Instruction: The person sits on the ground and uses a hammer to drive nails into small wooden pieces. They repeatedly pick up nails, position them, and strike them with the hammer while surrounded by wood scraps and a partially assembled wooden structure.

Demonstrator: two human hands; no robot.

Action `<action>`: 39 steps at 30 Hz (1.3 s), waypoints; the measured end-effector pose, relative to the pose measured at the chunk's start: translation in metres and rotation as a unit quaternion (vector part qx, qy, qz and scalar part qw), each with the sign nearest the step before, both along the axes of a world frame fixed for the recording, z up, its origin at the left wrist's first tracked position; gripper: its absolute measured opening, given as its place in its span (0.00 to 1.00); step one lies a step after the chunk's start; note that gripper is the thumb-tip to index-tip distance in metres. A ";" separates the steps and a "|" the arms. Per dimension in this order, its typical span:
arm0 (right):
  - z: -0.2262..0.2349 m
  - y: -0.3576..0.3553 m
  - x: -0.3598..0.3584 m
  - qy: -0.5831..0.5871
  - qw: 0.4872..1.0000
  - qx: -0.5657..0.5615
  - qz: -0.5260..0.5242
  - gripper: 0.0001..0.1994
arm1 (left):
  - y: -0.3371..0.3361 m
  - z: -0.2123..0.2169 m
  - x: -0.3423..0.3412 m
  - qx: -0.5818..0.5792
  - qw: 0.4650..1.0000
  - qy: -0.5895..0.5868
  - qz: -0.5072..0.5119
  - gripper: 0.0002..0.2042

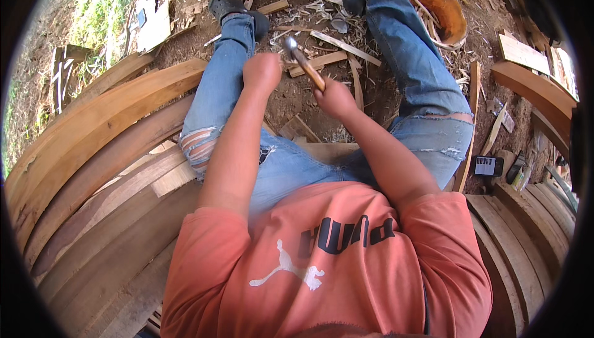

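My right hand (337, 98) is wrapped round the wooden handle of a hammer (309, 74). The hammer's metal head points up and to the left, close to my left hand (262, 72). That left hand is closed in a fist above my left shin; whatever its fingers hold, if anything, is hidden. Between my legs, below the hammer, a short wooden board (318, 64) lies on the dirt among shavings. A thin wood strip (346, 47) lies just beyond it.
A round orange-brown tub (447, 13) with wood scraps stands past my right shin. Long curved planks (105, 129) are stacked at my left, and more planks (504, 239) lie at my right. A dark device with a pale screen (487, 165) rests beside my right thigh.
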State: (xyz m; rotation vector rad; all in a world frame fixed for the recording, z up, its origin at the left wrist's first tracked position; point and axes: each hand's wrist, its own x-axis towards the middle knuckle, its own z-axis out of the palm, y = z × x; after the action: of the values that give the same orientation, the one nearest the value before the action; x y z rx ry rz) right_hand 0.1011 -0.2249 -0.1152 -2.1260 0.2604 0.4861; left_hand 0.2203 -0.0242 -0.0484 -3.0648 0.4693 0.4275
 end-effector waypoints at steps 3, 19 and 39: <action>-0.009 -0.001 0.000 0.016 0.999 -0.026 0.015 0.16 | 0.006 -0.002 -0.005 -0.024 0.999 -0.034 -0.003 0.06; -0.045 -0.016 0.001 0.040 0.998 -0.038 -0.002 0.17 | -0.006 0.010 -0.003 -0.006 1.000 -0.011 0.010 0.10; 0.007 -0.004 0.004 -0.027 0.996 0.048 -0.064 0.16 | -0.019 0.002 0.001 -0.006 0.996 -0.006 0.089 0.17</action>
State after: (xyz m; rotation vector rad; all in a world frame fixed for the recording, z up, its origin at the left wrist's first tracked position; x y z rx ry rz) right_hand 0.1049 -0.2289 -0.1085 -2.0125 0.3332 0.3596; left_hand 0.2214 -0.0435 -0.0466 -3.1307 0.2007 0.4099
